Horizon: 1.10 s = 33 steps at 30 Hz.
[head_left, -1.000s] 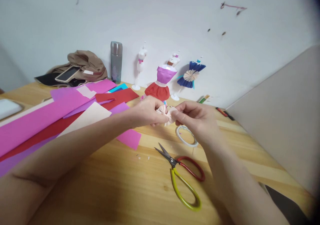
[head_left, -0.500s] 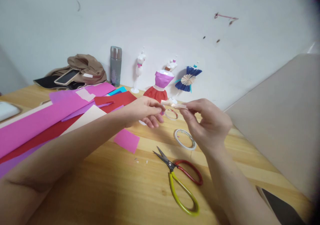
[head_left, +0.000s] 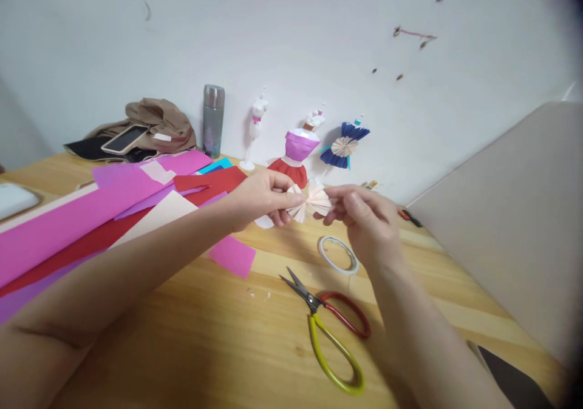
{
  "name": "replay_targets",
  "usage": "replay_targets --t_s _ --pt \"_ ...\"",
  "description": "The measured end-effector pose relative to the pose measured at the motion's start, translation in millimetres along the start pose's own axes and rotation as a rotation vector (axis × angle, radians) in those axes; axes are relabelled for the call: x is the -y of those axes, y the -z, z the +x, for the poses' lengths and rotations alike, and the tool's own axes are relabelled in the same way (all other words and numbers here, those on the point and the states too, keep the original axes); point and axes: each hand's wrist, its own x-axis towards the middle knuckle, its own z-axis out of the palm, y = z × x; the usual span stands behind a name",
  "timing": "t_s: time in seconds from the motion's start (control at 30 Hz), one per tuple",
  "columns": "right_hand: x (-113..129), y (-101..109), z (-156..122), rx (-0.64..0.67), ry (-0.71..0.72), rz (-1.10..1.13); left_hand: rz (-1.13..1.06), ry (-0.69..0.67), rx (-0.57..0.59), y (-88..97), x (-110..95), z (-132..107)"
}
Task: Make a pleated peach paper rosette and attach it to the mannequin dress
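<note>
A small pleated fan of pale peach paper [head_left: 310, 202] is held up above the wooden table [head_left: 218, 336]. My left hand [head_left: 262, 196] pinches its left side between thumb and fingers. My right hand [head_left: 364, 221] pinches its right side with the fingers curled. Below my hands lie a white tape ring [head_left: 338, 254] and scissors [head_left: 330, 327] with one red and one yellow-green handle, blades slightly apart.
Long sheets of pink, red, purple and cream paper [head_left: 91, 215] cover the left of the table. By the wall stand a metal flask [head_left: 212, 121], small mannequins, one in a purple and red paper dress [head_left: 294, 154], and a blue paper fan [head_left: 344, 148]. A phone lies on brown cloth [head_left: 155, 124].
Half a second ago the paper was a narrow folded strip between my hands; now it is spread out as a fan again. My right hand has dropped slightly and turned.
</note>
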Motion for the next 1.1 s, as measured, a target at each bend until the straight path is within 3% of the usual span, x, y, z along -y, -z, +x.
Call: replay_targets --t_s 0.1,0.23,0.4,0.57,0.73,1.1 --pt "3.1 -5.9 1.7 0.088 -0.189 0.057 0.06 -0.009 -0.032 -2.0 -1.4 0.2" --pt "10.8 -11.9 1.7 0.079 -0.271 0.032 0.046 0.019 -0.021 -1.3 -0.2 1.4" --pt "13.5 -10.6 1.7 0.127 -0.282 0.048 -0.078 0.087 -0.004 0.6 5.2 5.2" --pt "13.3 -12.8 1.0 0.157 -0.338 0.051 0.015 0.02 -0.027 -1.5 4.0 3.6" --pt "12.5 -14.1 1.1 0.194 -0.361 0.049 -0.017 0.047 -0.042 -4.3 1.1 1.3" --pt "8.1 -16.4 2.0 0.098 -0.265 0.063 -0.252 0.052 -0.096 -7.9 12.3 7.3"
